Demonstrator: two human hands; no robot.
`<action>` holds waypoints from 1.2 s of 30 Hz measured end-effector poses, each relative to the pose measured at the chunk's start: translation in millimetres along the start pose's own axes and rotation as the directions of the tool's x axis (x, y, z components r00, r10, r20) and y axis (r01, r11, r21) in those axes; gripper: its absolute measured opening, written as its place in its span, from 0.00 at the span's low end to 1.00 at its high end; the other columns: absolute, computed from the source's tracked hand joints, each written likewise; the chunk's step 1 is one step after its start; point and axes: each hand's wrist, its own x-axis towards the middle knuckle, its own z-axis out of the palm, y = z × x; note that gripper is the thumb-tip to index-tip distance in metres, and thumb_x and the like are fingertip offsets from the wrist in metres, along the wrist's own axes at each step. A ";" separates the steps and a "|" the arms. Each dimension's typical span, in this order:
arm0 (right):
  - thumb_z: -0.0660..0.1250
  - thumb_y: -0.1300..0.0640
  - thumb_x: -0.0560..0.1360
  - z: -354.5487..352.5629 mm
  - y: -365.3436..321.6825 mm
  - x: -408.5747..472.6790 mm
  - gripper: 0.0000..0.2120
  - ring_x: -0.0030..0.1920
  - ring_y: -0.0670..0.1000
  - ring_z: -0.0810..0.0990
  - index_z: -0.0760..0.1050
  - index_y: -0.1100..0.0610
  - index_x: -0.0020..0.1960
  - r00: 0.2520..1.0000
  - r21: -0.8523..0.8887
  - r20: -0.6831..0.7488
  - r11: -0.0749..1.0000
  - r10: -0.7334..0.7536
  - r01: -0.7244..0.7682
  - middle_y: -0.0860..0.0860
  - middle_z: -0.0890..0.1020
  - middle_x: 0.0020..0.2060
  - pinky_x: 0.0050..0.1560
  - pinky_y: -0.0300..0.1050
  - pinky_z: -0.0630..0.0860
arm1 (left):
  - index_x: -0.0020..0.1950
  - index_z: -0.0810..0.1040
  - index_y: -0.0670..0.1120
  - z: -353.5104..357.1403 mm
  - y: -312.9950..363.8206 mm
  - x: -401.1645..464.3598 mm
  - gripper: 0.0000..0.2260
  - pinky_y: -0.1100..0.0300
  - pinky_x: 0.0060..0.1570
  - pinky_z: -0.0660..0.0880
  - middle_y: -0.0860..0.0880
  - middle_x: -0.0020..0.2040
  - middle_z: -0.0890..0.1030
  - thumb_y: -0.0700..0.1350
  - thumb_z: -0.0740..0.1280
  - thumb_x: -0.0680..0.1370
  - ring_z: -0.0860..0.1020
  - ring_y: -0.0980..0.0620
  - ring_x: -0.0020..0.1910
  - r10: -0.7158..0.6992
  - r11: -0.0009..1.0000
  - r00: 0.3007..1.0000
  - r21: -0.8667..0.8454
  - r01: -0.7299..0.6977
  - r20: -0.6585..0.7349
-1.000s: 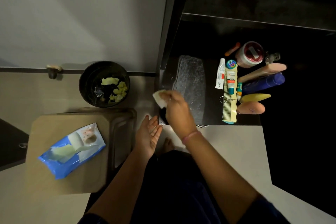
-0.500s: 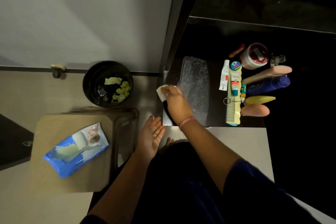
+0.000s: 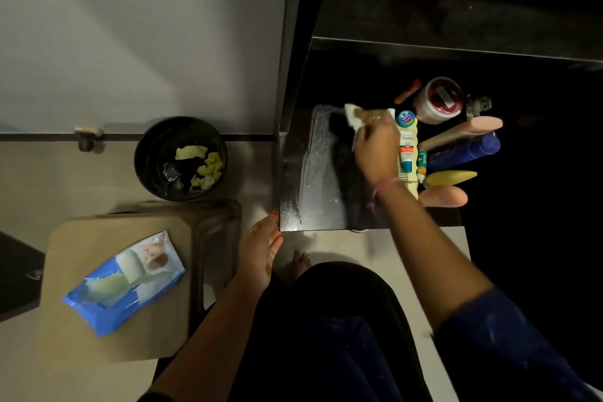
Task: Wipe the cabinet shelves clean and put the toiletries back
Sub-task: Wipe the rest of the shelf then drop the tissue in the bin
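My right hand grips a white wipe and presses it on the dark cabinet shelf, toward the shelf's back. The shelf's left part shines wet. The toiletries lie bunched at the right: a pale comb, small tubes, a red-lidded jar, a blue bottle, a yellow bottle and two peach bottles. My left hand hangs with straight fingers at the shelf's front left corner, its fingertips at the edge.
A black bin with crumpled yellowish wipes stands on the floor to the left of the cabinet. A blue pack of wipes lies on a beige stool. A bare foot shows below the shelf.
My right hand has swept the wipe from the shelf's front left corner to its back, next to the toiletries. My left hand has risen to the shelf's front corner.
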 end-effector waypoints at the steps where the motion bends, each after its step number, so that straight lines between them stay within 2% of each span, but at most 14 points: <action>1: 0.58 0.71 0.73 1.4 5.2 24.3 0.14 0.57 0.61 0.76 0.77 0.68 0.55 0.999 -0.056 -0.002 0.997 0.053 -0.054 0.65 0.77 0.55 0.58 0.34 0.65 | 0.43 0.76 0.46 -0.4 -0.3 0.5 0.03 0.57 0.61 0.68 0.50 0.43 0.78 0.40 0.66 0.77 0.74 0.51 0.55 0.010 1.000 1.000 -0.002 -0.010 -0.010; 3: 0.58 0.69 0.74 9.9 18.0 59.0 0.15 0.58 0.62 0.75 0.76 0.69 0.58 0.993 -0.239 0.059 0.967 0.101 -0.085 0.66 0.77 0.56 0.65 0.45 0.64 | 0.43 0.76 0.46 -1.2 -2.6 3.2 0.03 0.59 0.59 0.70 0.50 0.43 0.79 0.41 0.67 0.76 0.75 0.51 0.54 0.027 1.000 1.000 0.000 -0.027 -0.013; 5: 0.58 0.69 0.75 21.1 23.8 71.4 0.14 0.58 0.63 0.76 0.75 0.69 0.58 0.982 -0.392 0.150 0.919 0.116 -0.049 0.66 0.78 0.56 0.64 0.52 0.66 | 0.42 0.76 0.47 -2.5 -4.8 6.9 0.03 0.60 0.55 0.72 0.51 0.39 0.82 0.41 0.67 0.76 0.77 0.51 0.51 0.035 0.999 0.999 -0.002 -0.035 -0.011; 8: 0.54 0.68 0.77 34.5 20.5 67.2 0.14 0.58 0.63 0.74 0.74 0.69 0.59 0.982 -0.496 0.178 0.868 0.060 0.036 0.66 0.77 0.57 0.59 0.53 0.67 | 0.41 0.76 0.47 -2.9 -5.6 9.9 0.04 0.62 0.50 0.73 0.54 0.31 0.83 0.41 0.67 0.76 0.79 0.54 0.45 0.047 0.999 0.999 -0.011 -0.047 -0.005; 11: 0.52 0.69 0.77 45.2 10.6 61.7 0.15 0.59 0.63 0.73 0.72 0.68 0.60 0.975 -0.521 0.221 0.845 -0.001 0.119 0.66 0.76 0.57 0.60 0.52 0.64 | 0.42 0.76 0.47 -1.9 -5.7 9.0 0.04 0.63 0.48 0.74 0.52 0.35 0.84 0.41 0.67 0.76 0.78 0.53 0.46 0.060 0.998 0.998 -0.007 -0.060 -0.002; 15: 0.52 0.70 0.77 60.2 -5.3 56.2 0.17 0.62 0.62 0.71 0.72 0.67 0.63 0.954 -0.376 0.290 0.907 -0.076 0.187 0.64 0.74 0.61 0.62 0.49 0.65 | 0.43 0.77 0.46 -0.1 -7.1 8.7 0.03 0.59 0.55 0.73 0.47 0.46 0.80 0.40 0.66 0.77 0.78 0.51 0.50 0.078 0.997 0.997 -0.015 -0.078 0.010; 21: 0.56 0.68 0.76 72.6 -0.8 -3.6 0.17 0.64 0.59 0.68 0.72 0.63 0.64 0.884 -0.200 0.411 0.925 -0.221 0.324 0.61 0.73 0.63 0.63 0.47 0.63 | 0.42 0.76 0.46 2.2 -9.2 7.3 0.05 0.58 0.57 0.71 0.50 0.42 0.79 0.40 0.65 0.77 0.77 0.56 0.43 0.073 0.997 0.997 -0.034 -0.074 -0.016; 24: 0.61 0.71 0.73 71.7 12.1 -64.8 0.21 0.63 0.58 0.72 0.73 0.61 0.65 0.862 -0.080 0.418 0.933 -0.287 0.350 0.58 0.75 0.63 0.62 0.47 0.72 | 0.42 0.76 0.45 3.1 -11.2 8.0 0.04 0.59 0.57 0.72 0.49 0.39 0.77 0.41 0.66 0.77 0.76 0.58 0.37 0.053 0.997 0.998 -0.061 -0.055 -0.037; 26: 0.66 0.72 0.68 69.7 21.4 -105.8 0.23 0.59 0.59 0.76 0.75 0.62 0.62 0.831 -0.046 0.412 0.903 -0.374 0.428 0.57 0.78 0.59 0.54 0.48 0.79 | 0.43 0.76 0.45 2.1 -13.0 10.4 0.03 0.60 0.53 0.74 0.47 0.40 0.78 0.41 0.66 0.77 0.77 0.57 0.37 0.051 0.995 0.998 -0.081 -0.055 -0.046; 28: 0.65 0.70 0.68 62.0 26.5 -139.2 0.21 0.58 0.56 0.76 0.76 0.61 0.61 0.801 0.001 0.442 0.894 -0.403 0.449 0.55 0.79 0.58 0.53 0.46 0.79 | 0.45 0.76 0.44 1.4 -15.4 12.5 0.03 0.62 0.44 0.78 0.46 0.43 0.80 0.40 0.65 0.77 0.80 0.54 0.41 0.060 0.992 0.998 -0.110 -0.062 -0.030; 31: 0.57 0.63 0.65 50.2 31.0 -165.5 0.21 0.55 0.51 0.77 0.81 0.57 0.53 0.730 -0.011 0.466 0.822 -0.500 0.570 0.50 0.82 0.51 0.50 0.38 0.79 | 0.43 0.77 0.43 1.2 -18.3 11.9 0.03 0.65 0.32 0.79 0.47 0.35 0.81 0.40 0.65 0.77 0.81 0.56 0.30 0.069 0.988 0.997 -0.135 -0.073 -0.031; 33: 0.54 0.63 0.66 43.9 30.5 -164.4 0.21 0.52 0.54 0.81 0.82 0.60 0.51 0.744 0.046 0.456 0.848 -0.489 0.529 0.52 0.83 0.50 0.53 0.34 0.74 | 0.42 0.77 0.44 1.6 -18.2 12.0 0.04 0.63 0.35 0.79 0.47 0.33 0.80 0.41 0.65 0.77 0.81 0.56 0.28 0.070 0.988 0.997 -0.136 -0.073 -0.029; 34: 0.55 0.66 0.68 35.5 25.3 -157.3 0.20 0.51 0.55 0.81 0.82 0.61 0.52 0.786 0.098 0.443 0.894 -0.432 0.437 0.54 0.82 0.50 0.55 0.31 0.71 | 0.42 0.76 0.44 2.3 -18.7 13.3 0.05 0.61 0.41 0.79 0.47 0.32 0.80 0.41 0.65 0.77 0.83 0.54 0.32 0.059 0.987 0.998 -0.147 -0.062 -0.028; 36: 0.57 0.73 0.70 21.5 18.1 -125.3 0.19 0.50 0.52 0.80 0.80 0.63 0.54 0.906 0.157 0.342 0.965 -0.251 0.208 0.57 0.81 0.53 0.53 0.22 0.67 | 0.40 0.74 0.45 1.9 -18.5 15.6 0.07 0.61 0.49 0.76 0.41 0.37 0.83 0.41 0.63 0.78 0.79 0.44 0.56 0.028 0.983 0.999 -0.179 -0.032 -0.030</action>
